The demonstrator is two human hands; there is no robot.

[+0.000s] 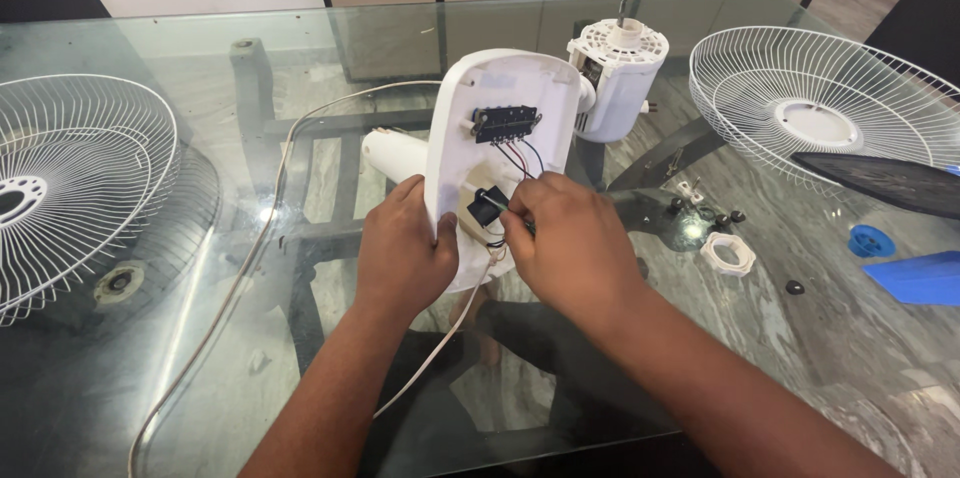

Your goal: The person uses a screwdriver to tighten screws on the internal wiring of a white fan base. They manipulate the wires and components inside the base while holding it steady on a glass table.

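White plastic fan base housing [470, 138], underside facing up, tilted above the glass bench [150, 338]: left hand [400, 253] is clamping its lower edge, right hand [570, 248] is pinching at the small black component [487, 206] among the wires. Wiring work appears in hand; the next move is calling for fine fingertip control, since the thin leads below the black switch block [505, 123] look fragile.

My right hand [565, 243] hides whatever its fingertips pinch inside the white housing [500, 128]. At the table's left edge, the fan guard [70, 188] is cut off.
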